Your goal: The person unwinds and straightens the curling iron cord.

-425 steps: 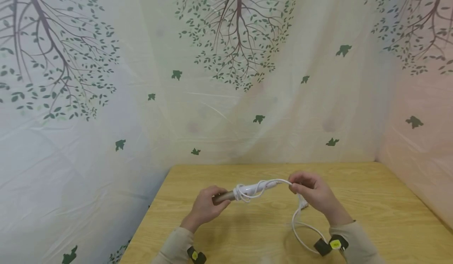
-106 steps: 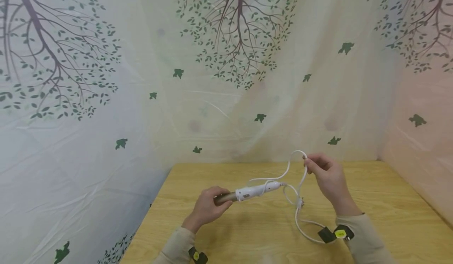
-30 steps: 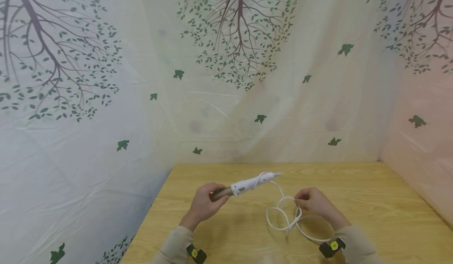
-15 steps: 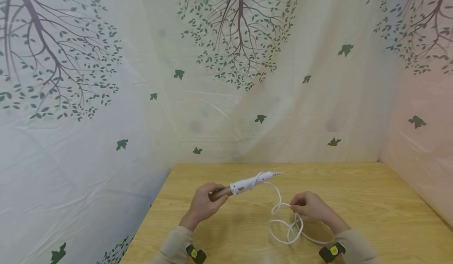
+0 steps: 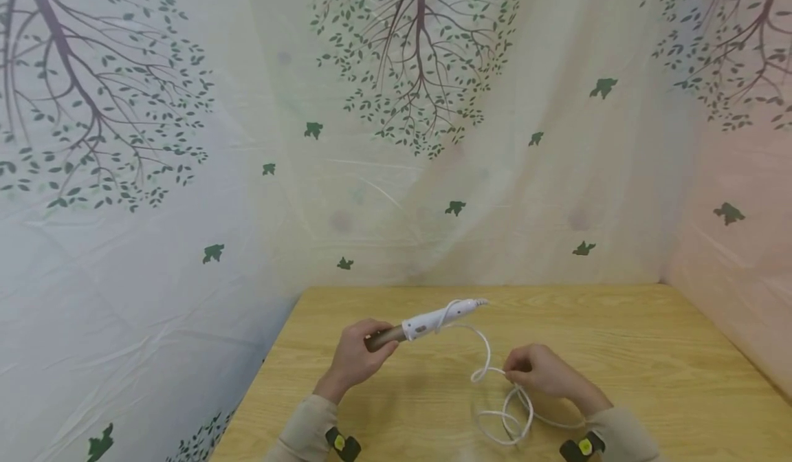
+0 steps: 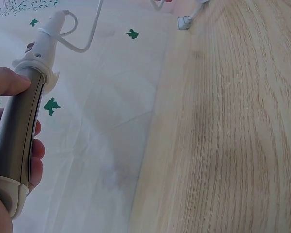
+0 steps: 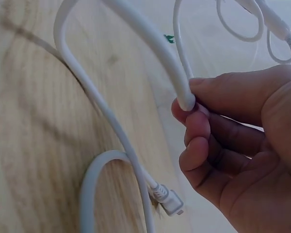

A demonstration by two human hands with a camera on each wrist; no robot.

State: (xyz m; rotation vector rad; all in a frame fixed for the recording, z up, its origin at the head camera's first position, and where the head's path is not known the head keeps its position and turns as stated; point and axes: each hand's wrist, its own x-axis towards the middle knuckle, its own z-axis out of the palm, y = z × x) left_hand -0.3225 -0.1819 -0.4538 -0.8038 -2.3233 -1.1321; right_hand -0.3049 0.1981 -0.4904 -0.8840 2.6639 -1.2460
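Note:
My left hand (image 5: 354,359) grips a curling iron (image 5: 436,321) by its bronze barrel, holding it above the table with the white handle tilted up to the right. In the left wrist view the thumb lies along the barrel (image 6: 17,126) near the handle's collar. A turn of white power cord (image 5: 485,345) crosses the handle, then hangs down in loose loops. Between thumb and fingertips, my right hand (image 5: 547,372) pinches the cord. The right wrist view shows the plug (image 7: 169,200) below that hand, close to the tabletop.
A wood-grain table (image 5: 346,311) lies beneath both hands. Pale sheeting (image 5: 396,228) printed with trees and green leaf shapes hangs behind it and at the sides. Dark bands with yellow marks are on both sleeves. Cord loops hang beside the right hand.
Several turns of cord have come off the handle since the oldest frame. Over the last second my right hand moved down and slightly left, its loops sinking. The left hand has hardly moved.

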